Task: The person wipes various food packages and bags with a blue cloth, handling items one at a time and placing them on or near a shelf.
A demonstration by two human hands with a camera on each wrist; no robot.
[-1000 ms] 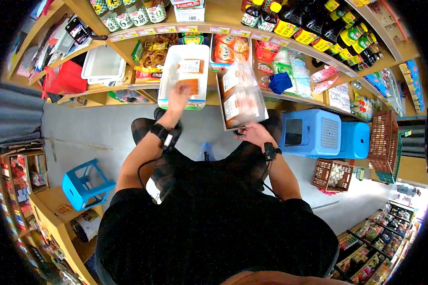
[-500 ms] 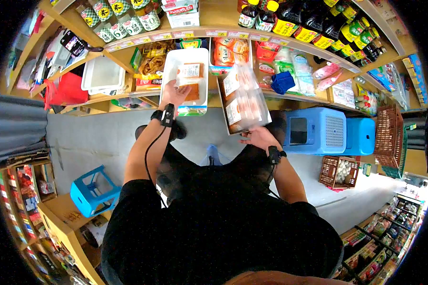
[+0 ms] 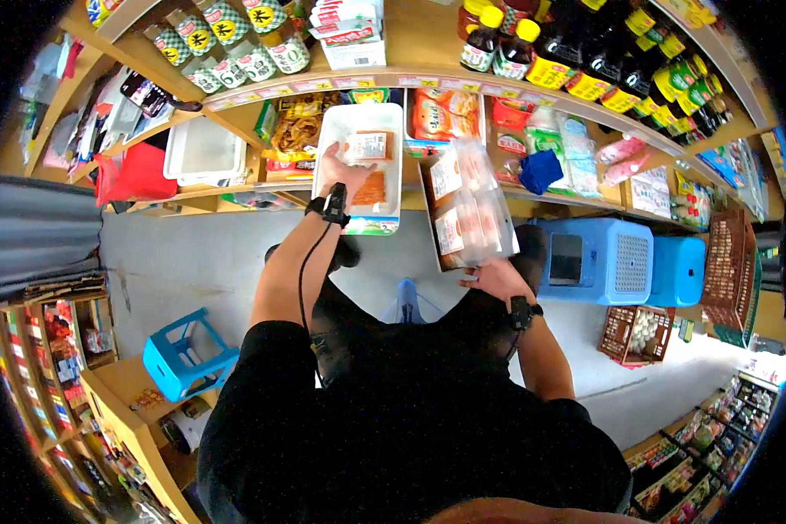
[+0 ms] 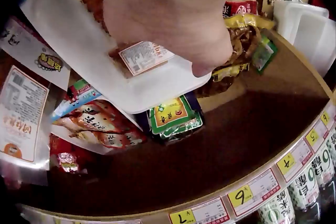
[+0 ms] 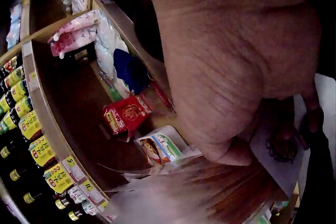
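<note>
My left hand (image 3: 341, 175) is above the left side of a white tray (image 3: 327, 131), fingers loosely spread and holding nothing. Two labelled packs lie in that tray: an upper one (image 3: 368, 146) and a lower reddish one (image 3: 369, 189). In the left wrist view the hand (image 4: 168, 19) covers part of the tray (image 4: 126, 90). An open box (image 3: 451, 249) of clear-wrapped labelled packs (image 3: 470, 188) slants from the shelf edge toward me. My right hand (image 3: 502, 281) touches its near end with extended fingers; in the right wrist view, the hand (image 5: 236, 61) hides part of the contact.
Bagged snacks (image 3: 297, 131), an orange-red packet (image 3: 444, 113) and a blue cloth (image 3: 541, 172) are on the lower shelf. Bottles (image 3: 576, 65) line the shelf above. Blue stools (image 3: 596, 259) stand at the right, another (image 3: 188, 354) at the left. Baskets (image 3: 635, 334) sit farther right.
My left hand has left the lower pack and moved to the tray's left side, its fingers opening out. My right hand stays at the box's near end. The head view has shifted slightly.
</note>
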